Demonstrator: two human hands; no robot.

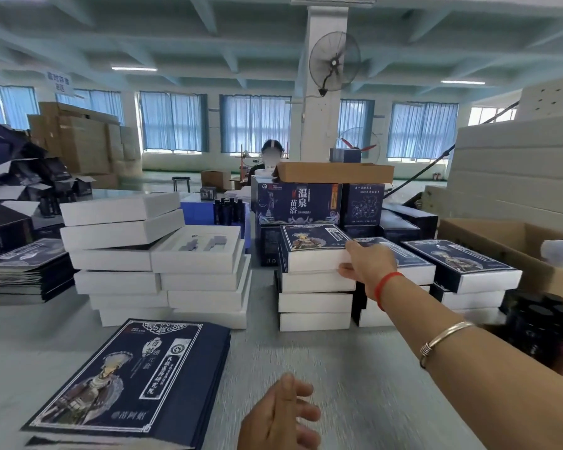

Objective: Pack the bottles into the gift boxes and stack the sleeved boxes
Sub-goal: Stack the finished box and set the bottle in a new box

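Right hand (366,264) is out at full reach, arm stretched across the tabletop (355,368), its grip on the near right corner of the top sleeved box (316,251): thumb low against the white side, fingers up over the dark printed sleeve. That box crowns a stack of white gift boxes (316,303), with two more sleeved stacks just beside it to the right. Behind stands a navy carton (298,203) lettered 温泉 and 苗浴. Left hand (281,417) hovers low near the bottom edge, palm turned inward, fingers loosely spread, grip wide and holding nothing. Just left of it lies a pile of flat sleeves (127,384), printed with a costumed figure; its smaller characters are too blurred to read. Dark-capped bottles (540,323) cluster at the right edge. A red string and a silver bangle ring the right arm.
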